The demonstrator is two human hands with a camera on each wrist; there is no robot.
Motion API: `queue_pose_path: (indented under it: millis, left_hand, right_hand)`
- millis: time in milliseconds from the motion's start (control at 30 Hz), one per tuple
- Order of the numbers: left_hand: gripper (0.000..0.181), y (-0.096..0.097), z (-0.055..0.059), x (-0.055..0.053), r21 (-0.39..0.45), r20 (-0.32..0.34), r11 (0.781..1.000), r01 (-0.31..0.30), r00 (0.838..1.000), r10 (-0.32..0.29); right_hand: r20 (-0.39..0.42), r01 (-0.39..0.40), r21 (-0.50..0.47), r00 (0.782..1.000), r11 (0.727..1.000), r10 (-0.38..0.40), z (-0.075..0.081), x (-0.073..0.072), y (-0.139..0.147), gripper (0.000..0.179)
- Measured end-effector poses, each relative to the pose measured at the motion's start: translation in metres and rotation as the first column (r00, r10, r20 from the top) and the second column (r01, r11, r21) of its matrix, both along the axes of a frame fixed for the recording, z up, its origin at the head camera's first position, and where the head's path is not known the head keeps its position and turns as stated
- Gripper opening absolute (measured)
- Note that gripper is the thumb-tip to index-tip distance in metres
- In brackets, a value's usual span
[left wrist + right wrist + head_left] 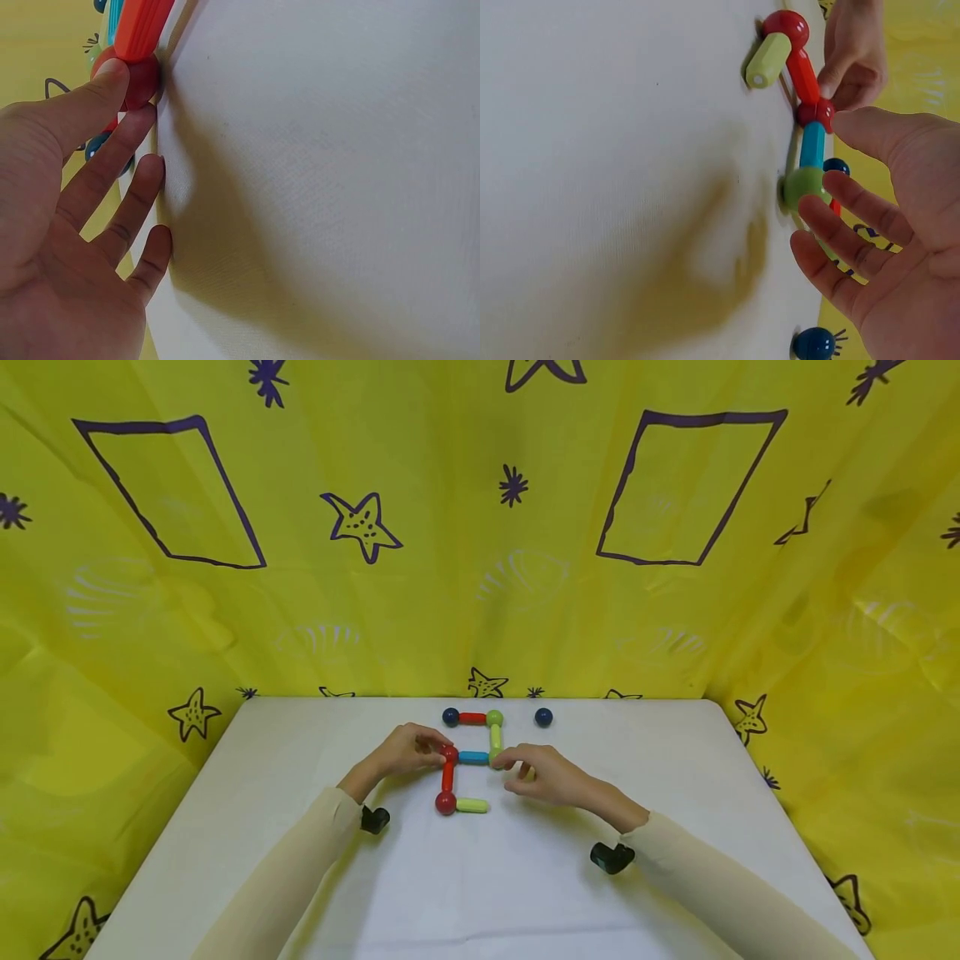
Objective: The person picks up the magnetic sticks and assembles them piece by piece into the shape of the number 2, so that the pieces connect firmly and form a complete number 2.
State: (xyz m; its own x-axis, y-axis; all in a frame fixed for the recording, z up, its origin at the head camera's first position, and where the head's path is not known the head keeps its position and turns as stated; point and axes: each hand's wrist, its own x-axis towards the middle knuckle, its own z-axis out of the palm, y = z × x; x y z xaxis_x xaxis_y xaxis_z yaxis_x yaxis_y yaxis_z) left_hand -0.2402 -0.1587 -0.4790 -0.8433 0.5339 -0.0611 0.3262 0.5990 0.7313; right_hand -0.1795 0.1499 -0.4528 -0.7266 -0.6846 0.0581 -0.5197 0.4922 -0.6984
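Note:
Balls and rods joined in a zigzag chain lie on the white table. My left hand (405, 750) pinches the middle red ball (142, 81) between thumb and finger. From that ball a red rod (447, 777) runs toward me to another red ball (446, 803), which carries a light green rod (472, 806). A blue rod (473, 758) links the middle red ball to a green ball (802, 189) on the right. My right hand (551, 774) is at this green ball, its fingers loosely bent and spread, the fingertips overlapping the ball in the head view.
Beyond my hands the chain continues with a yellow-green rod (496, 737), a green ball (494, 718), a red rod (472, 719) and a dark blue ball (450, 717). A separate dark blue ball (543, 717) lies to the right. Yellow patterned curtain (442, 610) surrounds the table (300, 727).

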Motion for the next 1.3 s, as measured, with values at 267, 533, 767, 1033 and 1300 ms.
queue_pose_path:
  millis: [267,533,767,1033,1300]
  left_hand:
    - [0.026,-0.001,-0.001,0.001,0.005,0.003,1.000,-0.003,1.000,0.003]
    - [0.026,-0.001,-0.001,0.001,0.005,0.010,1.000,-0.009,1.000,0.009]
    - [0.025,-0.002,0.000,0.002,0.007,0.014,1.000,-0.017,1.000,0.017]
    - [0.026,-0.003,-0.002,0.000,0.001,0.013,1.000,-0.017,1.000,0.017]
    - [0.026,-0.002,-0.003,-0.002,0.004,0.010,1.000,-0.006,1.000,0.006]
  right_hand:
    - [-0.097,0.079,-0.019,0.992,0.997,-0.080,-0.001,-0.010,0.017,0.035]
    - [-0.157,0.249,-0.111,0.952,0.962,-0.264,-0.008,-0.033,0.031,0.035]
    - [-0.127,0.400,-0.140,0.900,0.906,-0.417,-0.014,-0.052,0.039,0.037]
    - [-0.028,0.513,-0.088,0.855,0.854,-0.517,-0.020,-0.068,0.044,0.043]
    - [0.083,0.545,-0.034,0.837,0.838,-0.541,-0.022,-0.075,0.048,0.044]
